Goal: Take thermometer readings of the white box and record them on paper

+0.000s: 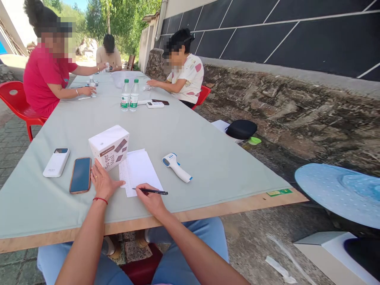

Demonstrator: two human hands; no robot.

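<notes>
My right hand (151, 198) grips a black pen (154, 191), its tip on the lower part of a white sheet of paper (145, 170). Beside it lies a narrower strip with small printed or written marks, too fine to read. Flat on the table, my left hand (102, 180) is open, with a red cord on the wrist. Its fingertips are at the lower edge of a white box (109, 138) with dark lettering, and the thumb points toward the paper's edge. Close to its left is a phone (80, 175) in a brown case.
A white power bank (56, 162) lies left of the phone, a white-and-blue infrared thermometer (177, 168) right of the paper. Farther along the table (208, 166) stand two water bottles (130, 95) and a clear tub (120, 78). Several people sit at the far part, two handling bottles.
</notes>
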